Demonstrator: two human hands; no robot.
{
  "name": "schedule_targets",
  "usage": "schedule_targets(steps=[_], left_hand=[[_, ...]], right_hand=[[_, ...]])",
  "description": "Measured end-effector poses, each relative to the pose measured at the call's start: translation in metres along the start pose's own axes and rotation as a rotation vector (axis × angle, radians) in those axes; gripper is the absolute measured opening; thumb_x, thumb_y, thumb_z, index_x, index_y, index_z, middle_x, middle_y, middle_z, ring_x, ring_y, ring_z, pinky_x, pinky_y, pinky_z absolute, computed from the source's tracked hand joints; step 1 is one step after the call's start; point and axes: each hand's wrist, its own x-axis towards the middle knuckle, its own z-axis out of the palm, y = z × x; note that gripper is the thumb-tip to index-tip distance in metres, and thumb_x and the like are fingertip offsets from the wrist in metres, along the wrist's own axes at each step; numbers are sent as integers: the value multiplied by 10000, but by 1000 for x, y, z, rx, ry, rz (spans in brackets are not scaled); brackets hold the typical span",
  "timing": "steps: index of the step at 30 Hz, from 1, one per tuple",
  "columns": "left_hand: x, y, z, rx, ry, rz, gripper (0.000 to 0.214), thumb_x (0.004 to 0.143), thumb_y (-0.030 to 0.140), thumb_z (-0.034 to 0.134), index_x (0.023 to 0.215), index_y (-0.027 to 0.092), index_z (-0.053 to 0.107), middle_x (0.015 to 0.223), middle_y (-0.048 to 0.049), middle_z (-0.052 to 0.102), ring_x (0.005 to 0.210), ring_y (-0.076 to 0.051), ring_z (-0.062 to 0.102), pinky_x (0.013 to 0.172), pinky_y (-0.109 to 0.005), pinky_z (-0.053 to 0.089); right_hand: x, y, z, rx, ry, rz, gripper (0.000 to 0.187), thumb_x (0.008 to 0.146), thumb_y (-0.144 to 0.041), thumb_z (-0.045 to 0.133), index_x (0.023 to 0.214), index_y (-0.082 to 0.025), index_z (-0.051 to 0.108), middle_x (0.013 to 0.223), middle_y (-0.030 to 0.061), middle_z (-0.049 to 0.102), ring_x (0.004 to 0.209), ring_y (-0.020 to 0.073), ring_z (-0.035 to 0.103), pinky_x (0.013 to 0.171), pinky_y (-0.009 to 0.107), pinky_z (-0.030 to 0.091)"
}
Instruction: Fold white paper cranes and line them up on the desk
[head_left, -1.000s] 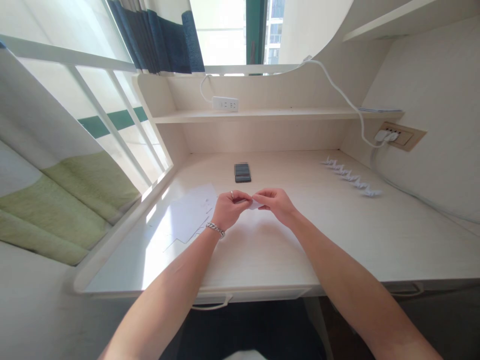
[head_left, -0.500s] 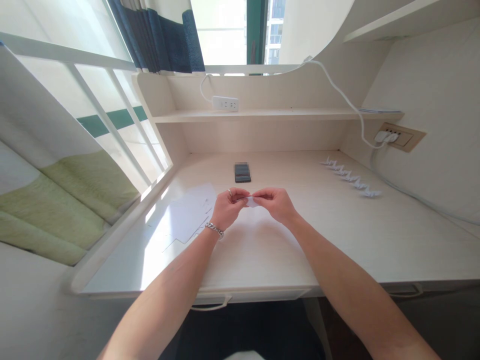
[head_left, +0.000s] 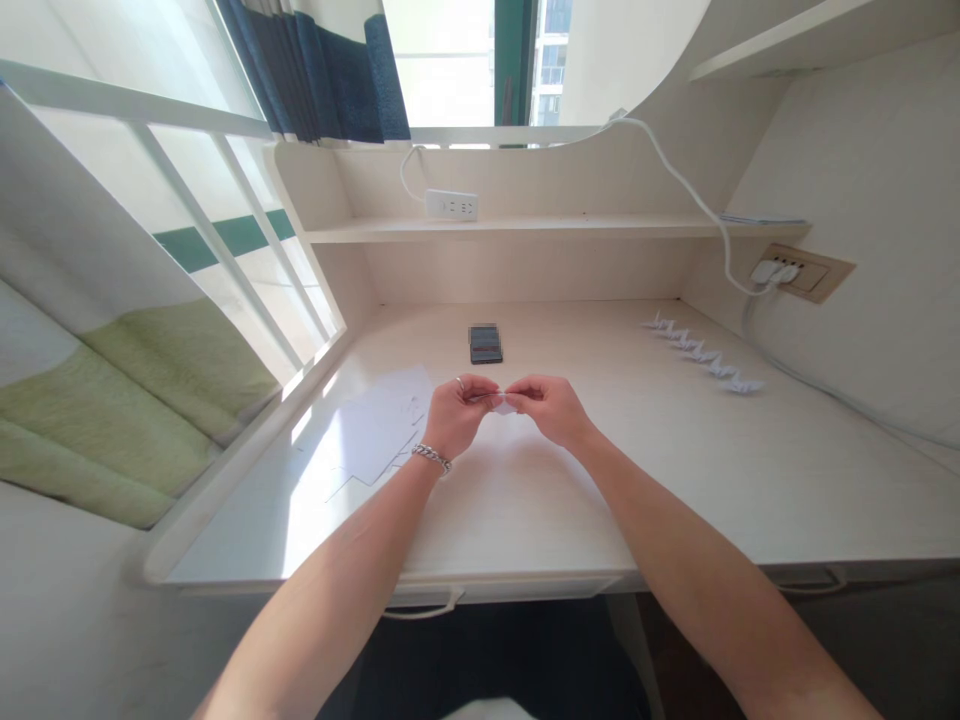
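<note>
Between my two hands is a small piece of white paper (head_left: 504,405), mostly covered by the fingers, so its folds are hard to make out. My left hand (head_left: 459,412), with a ring and a chain bracelet, pinches its left side. On the other side my right hand (head_left: 551,405) grips it between thumb and fingertips. The fingertips of both hands nearly meet over the desk (head_left: 525,500). Just beyond them lies a dark phone (head_left: 486,344). Several folded white paper cranes (head_left: 701,355) stand in a slanting row at the right.
White paper sheets (head_left: 375,430) lie left of my left arm, partly in sunlight. A power strip (head_left: 451,206) sits on the shelf (head_left: 555,228) at the back. A white cable (head_left: 697,195) hangs down to a wall socket (head_left: 806,274) at the right.
The fingers have shifted very slightly around the paper, and a little less of it shows. Both hands keep their place; nothing else has visibly moved.
</note>
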Motion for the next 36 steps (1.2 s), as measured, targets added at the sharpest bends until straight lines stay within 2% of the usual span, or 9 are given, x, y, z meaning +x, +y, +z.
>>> schedule_targets(steps=[9, 13, 17, 23, 27, 31, 36], left_hand=[[-1, 5, 1, -55, -28, 3, 181, 660, 213, 762, 813, 145, 695, 805, -69, 744, 758, -181, 694, 729, -330, 557], [-3, 6, 0, -33, -49, -21, 274, 651, 239, 794, 889, 144, 698, 856, -85, 750, 805, -198, 705, 767, -349, 562], [-2, 1, -1, 23, -31, -3, 275, 658, 287, 805, 874, 150, 703, 853, -78, 743, 811, -199, 703, 772, -346, 563], [-1, 0, 1, 22, 16, 19, 234, 665, 270, 788, 839, 152, 684, 824, -63, 725, 787, -182, 689, 750, -325, 548], [-1, 1, 3, 1, 5, 22, 232, 661, 263, 778, 841, 155, 678, 814, -54, 714, 764, -174, 678, 717, -312, 536], [-1, 3, 2, 18, 23, 19, 224, 656, 256, 770, 838, 159, 681, 813, -54, 713, 770, -178, 676, 716, -311, 529], [-3, 5, 2, 75, 15, -14, 211, 650, 239, 758, 834, 159, 692, 800, -58, 720, 757, -187, 683, 722, -319, 533]], right_hand=[[1, -5, 0, 23, 23, 36, 135, 703, -314, 673, 707, -181, 693, 686, 26, 667, 650, 165, 578, 635, 304, 457], [0, -4, 0, -5, 29, 37, 143, 706, -324, 673, 702, -183, 696, 684, 28, 673, 647, 168, 583, 634, 306, 456], [-1, -4, 0, -21, 7, 28, 153, 722, -333, 668, 727, -185, 705, 704, 30, 683, 660, 169, 591, 644, 305, 462], [0, -3, 1, -43, 4, 54, 180, 717, -360, 686, 720, -181, 695, 676, 31, 670, 635, 159, 577, 633, 308, 467], [2, -4, 0, 82, -35, 81, 176, 673, -347, 713, 676, -173, 685, 650, 25, 659, 639, 158, 590, 660, 321, 496], [1, -6, -1, 179, -70, 114, 187, 652, -341, 726, 725, -170, 710, 725, 36, 691, 708, 171, 627, 710, 332, 517], [-1, -3, -3, -34, -106, 65, 175, 720, -354, 679, 736, -181, 698, 696, 30, 676, 657, 163, 600, 646, 303, 478]])
